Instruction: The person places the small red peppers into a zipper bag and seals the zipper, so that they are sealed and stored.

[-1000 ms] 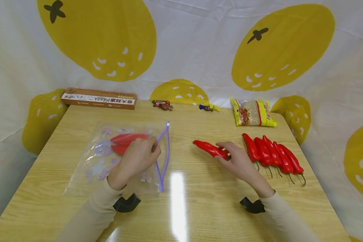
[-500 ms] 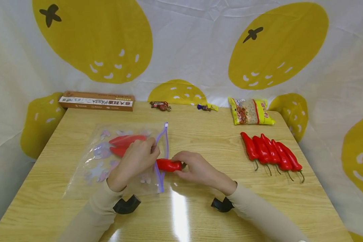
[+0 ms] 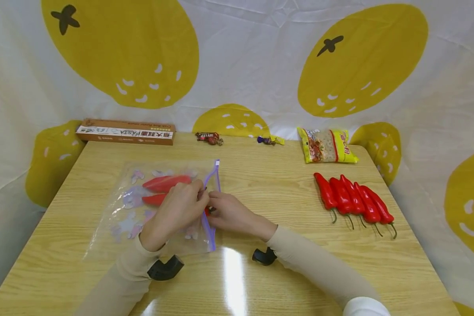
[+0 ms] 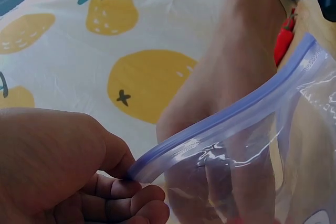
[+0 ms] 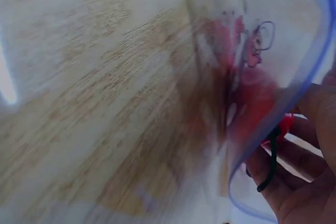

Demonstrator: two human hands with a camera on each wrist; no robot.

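Note:
My left hand [image 3: 181,204] pinches the purple zip edge of a clear zip-lock bag [image 3: 128,224] with a pastel print, lying on the table with its mouth facing right. In the left wrist view, thumb and fingers hold that edge [image 4: 184,139] up. Two red chili peppers [image 3: 167,182] show inside the bag. My right hand [image 3: 237,215] is at the mouth, its fingers behind the clear film in the left wrist view. It holds a red chili pepper [image 5: 285,124] by the stem end, with the dark green stem hanging over the fingers; the pepper's body lies within the bag.
On the right, several red chili peppers [image 3: 357,199] lie in a slanted row. Along the back edge are a pasta box [image 3: 126,131], wrapped candies [image 3: 209,138] and a yellow food packet [image 3: 328,146]. A fruit-print cloth [image 3: 249,57] hangs behind the wooden table [image 3: 284,281].
My right hand has carried the chili pepper leftward from beside the row and pushed it through the bag's mouth. The left hand has stayed on the zip edge.

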